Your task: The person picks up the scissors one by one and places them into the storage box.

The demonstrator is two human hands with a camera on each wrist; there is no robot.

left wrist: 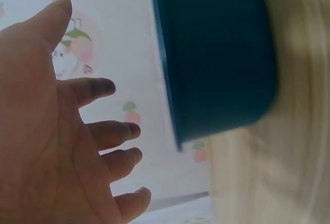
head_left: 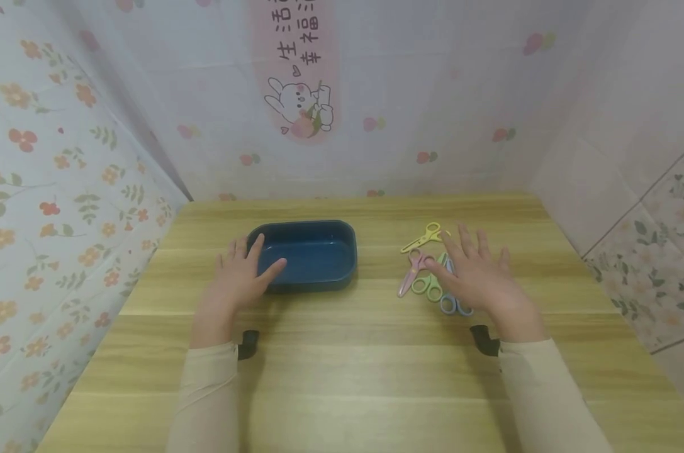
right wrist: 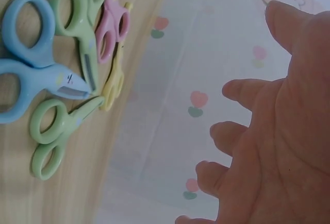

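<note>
Sleeves [head_left: 545,396] | right grip [head_left: 482,280] partly hides blue scissors [right wrist: 49,77] | patterned backdrop [head_left: 387,82] behind

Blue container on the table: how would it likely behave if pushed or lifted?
The blue container probably holds its shape when gripped, since its walls look straight. It seems unlikely to tip, being low and broad. Its shiny inside may be slippery.

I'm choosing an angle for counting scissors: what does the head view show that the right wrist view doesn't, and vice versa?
Head view only: the blue tray and the left hand.

Right wrist view only: a second pair of green scissors.

Both: the right hand, the table, the yellow scissors, pink scissors, blue scissors and one pair of green scissors.
</note>
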